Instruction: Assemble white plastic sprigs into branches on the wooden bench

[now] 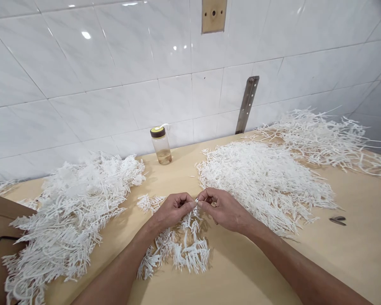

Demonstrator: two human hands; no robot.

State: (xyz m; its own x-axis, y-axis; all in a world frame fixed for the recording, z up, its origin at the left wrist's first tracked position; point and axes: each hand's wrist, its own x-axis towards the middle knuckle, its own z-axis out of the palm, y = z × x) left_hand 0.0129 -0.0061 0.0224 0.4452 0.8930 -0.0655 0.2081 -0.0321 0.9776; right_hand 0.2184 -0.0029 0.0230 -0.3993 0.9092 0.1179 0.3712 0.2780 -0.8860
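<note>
My left hand [179, 207] and my right hand [221, 208] meet above the middle of the table. Thumb and forefinger of each are pinched together on a small white branched plastic sprig [196, 204]; its exact shape is mostly hidden by the fingertips. Below the hands lies a loose cluster of white feathery sprigs [192, 252], partly covered by my left hand and forearm. A smaller sprig clump [150, 203] rests just left of my left hand. Close to my right hand spreads a big heap of fine white sprigs [257, 182].
Another white heap [79, 203] covers the left of the table [352, 258]. Longer white stems [320, 137] are piled at the back right. A lidded bottle [163, 146] stands near the wall. Dark tweezers-like pieces [338, 220] lie right. A cardboard box [1, 237] is at the left edge.
</note>
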